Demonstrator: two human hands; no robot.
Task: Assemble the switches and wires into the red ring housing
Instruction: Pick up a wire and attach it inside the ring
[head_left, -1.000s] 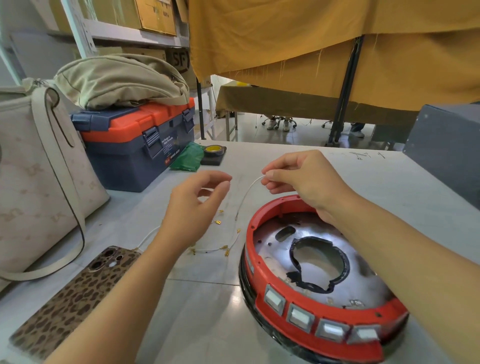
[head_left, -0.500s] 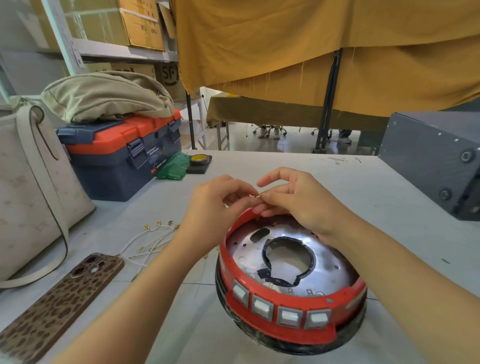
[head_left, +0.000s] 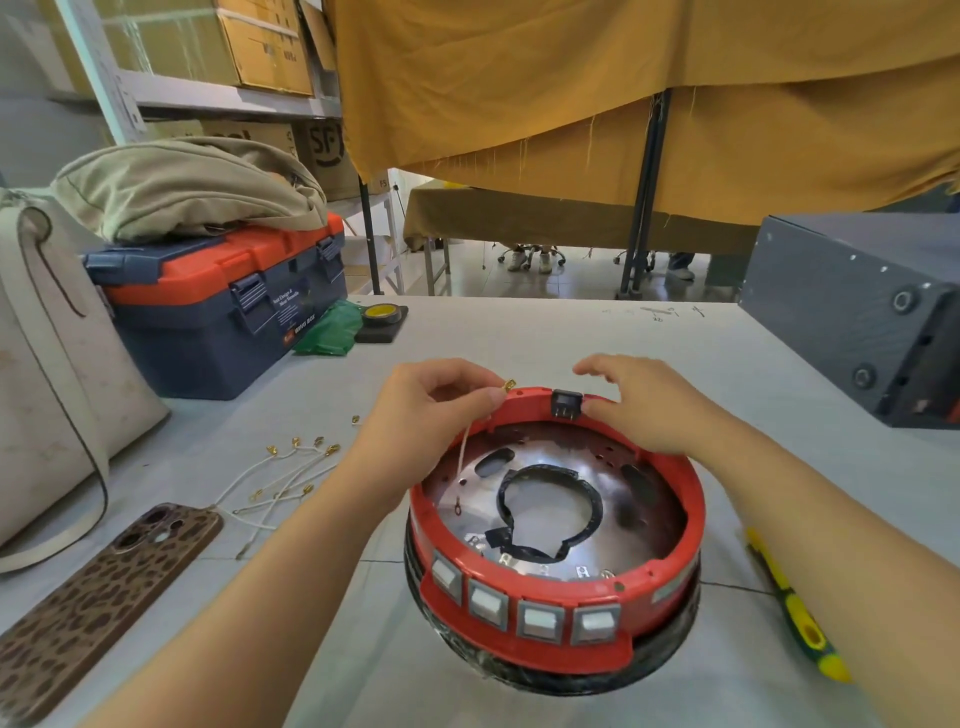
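Observation:
The red ring housing (head_left: 691, 499) sits on the table in front of me, with several white rocker switches (head_left: 540, 621) set in its near wall and a black switch (head_left: 565, 404) in its far wall. My left hand (head_left: 436, 415) pinches a thin white wire (head_left: 464, 452) near its brass terminal, just left of the black switch; the wire hangs down into the ring. My right hand (head_left: 644, 405) rests on the far rim beside the black switch, its thumb against the rim and its fingers loosely spread.
Several loose white wires (head_left: 280, 483) with brass terminals lie left of the ring. A leopard-print phone (head_left: 98, 597), a cream bag (head_left: 47, 395) and a blue-and-red toolbox (head_left: 218, 306) stand at the left. A grey metal box (head_left: 857, 322) is at the right, a yellow-green tool (head_left: 795, 608) near my right forearm.
My hands have parted: the left keeps the wire, the right has shifted onto the far rim. The black switch, hidden before, now shows between them.

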